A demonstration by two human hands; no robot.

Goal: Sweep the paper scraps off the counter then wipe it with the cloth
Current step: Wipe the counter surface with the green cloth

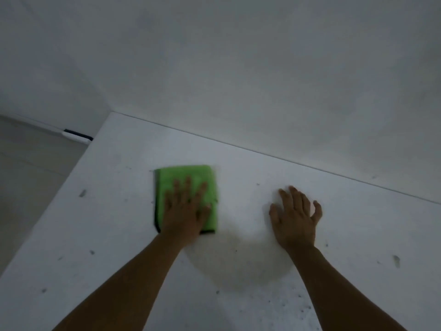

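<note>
Pressing flat on the folded green microfibre cloth [186, 197], the left hand [185, 211] lies with fingers straight and spread, left of centre on the white counter [310, 295]; the right hand [296, 218] rests open, fingers loosely splayed, well right of it. Soft, light and limp, the cloth would likely bunch if pinched, so a flat palm suits it

Two bare forearms and hands [183, 211], sleeveless to the frame edge, seemingly without rings, though blurred.

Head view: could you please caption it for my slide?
Left hand presses a folded green cloth flat on the white counter; right hand rests beside it.
</note>
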